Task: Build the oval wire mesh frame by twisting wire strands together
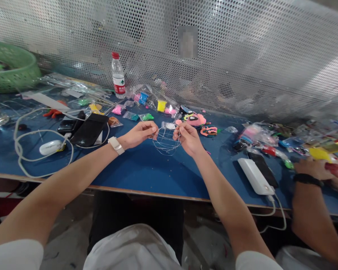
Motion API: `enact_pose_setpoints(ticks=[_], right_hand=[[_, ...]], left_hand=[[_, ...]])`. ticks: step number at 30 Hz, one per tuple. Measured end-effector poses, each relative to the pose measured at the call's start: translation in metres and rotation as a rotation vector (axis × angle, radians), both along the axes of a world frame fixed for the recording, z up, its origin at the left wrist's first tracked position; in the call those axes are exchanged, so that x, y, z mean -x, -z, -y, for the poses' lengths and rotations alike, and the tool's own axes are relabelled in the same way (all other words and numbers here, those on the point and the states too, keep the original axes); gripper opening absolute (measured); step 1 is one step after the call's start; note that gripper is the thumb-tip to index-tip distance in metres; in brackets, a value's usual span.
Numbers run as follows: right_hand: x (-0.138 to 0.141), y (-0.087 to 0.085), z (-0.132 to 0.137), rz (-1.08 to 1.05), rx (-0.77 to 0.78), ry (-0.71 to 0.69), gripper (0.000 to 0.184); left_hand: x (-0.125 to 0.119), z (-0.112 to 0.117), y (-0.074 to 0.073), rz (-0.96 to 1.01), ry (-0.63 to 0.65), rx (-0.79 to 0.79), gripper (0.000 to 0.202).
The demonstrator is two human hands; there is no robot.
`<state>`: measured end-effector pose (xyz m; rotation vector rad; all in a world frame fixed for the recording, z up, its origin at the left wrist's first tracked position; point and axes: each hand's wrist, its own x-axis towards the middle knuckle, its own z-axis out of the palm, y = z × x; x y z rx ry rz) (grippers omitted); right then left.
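A frame of thin silvery wire (166, 141), bent into a rounded cage of several strands, hangs just above the blue table between my two hands. My left hand (142, 134) pinches its left side between thumb and fingers. On the opposite side, my right hand (188, 138) grips the wire the same way. Just behind the wire lie a small bag of white clay (169, 125) and a pink clay figure (195, 119) with eyes. The exact fingertip contact is too small to make out.
A water bottle (118, 77) stands by the perforated metal panel (228, 48). Phones (90, 129) and looped white cable (17, 140) lie left, near a green basket (14, 71). At right are a white power bank (255, 176) and a co-worker's hand (312, 168).
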<state>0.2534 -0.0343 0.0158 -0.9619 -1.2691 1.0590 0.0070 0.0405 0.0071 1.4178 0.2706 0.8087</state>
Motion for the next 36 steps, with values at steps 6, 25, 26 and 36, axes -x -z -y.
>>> enact_pose_setpoints(ticks=[6,25,26,36], right_hand=[[0.0011,0.0022,0.0003,-0.02,0.036,-0.03,0.052],[0.0095,-0.0001,0.0003,-0.139,0.035,0.034,0.05],[0.0092,-0.0007,0.0002,-0.138,0.007,0.034,0.05],[0.0063,0.0023,-0.0005,0.087,-0.173,0.118,0.043]], left_hand=[[-0.0004,0.0033,-0.0002,0.027,-0.009,-0.015,0.041],[-0.0058,0.0096,-0.0058,0.053,-0.042,0.14,0.044],[-0.006,0.0095,-0.0062,0.065,-0.048,0.153,0.045],[-0.0049,0.0082,-0.0076,0.118,-0.107,0.219,0.04]])
